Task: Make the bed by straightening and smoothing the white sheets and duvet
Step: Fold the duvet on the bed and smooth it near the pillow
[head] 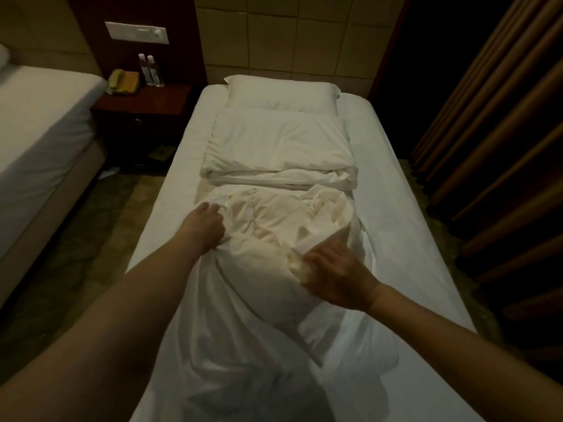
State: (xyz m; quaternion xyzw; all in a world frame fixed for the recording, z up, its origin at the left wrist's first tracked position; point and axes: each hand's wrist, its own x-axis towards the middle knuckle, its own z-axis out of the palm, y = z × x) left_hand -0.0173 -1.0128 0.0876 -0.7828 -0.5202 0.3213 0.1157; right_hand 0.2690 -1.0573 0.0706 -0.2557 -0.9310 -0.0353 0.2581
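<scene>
Gripping the crumpled white cotton duvet (pixel 274 239), the left hand (pixel 204 225) is curling into a fold at its left edge, while the right hand (pixel 338 272) is pinching a bunched ridge; the right grip is blurred. Bunched along the middle of the white-sheeted single bed (pixel 396 208), it is looking soft, light and floppy, best taken by corners.

Head view, down along bed (pixel 396 190)

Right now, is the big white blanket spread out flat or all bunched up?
Bunched up. The duvet lies folded and crumpled along the middle, with bare sheet showing on both sides.
</scene>
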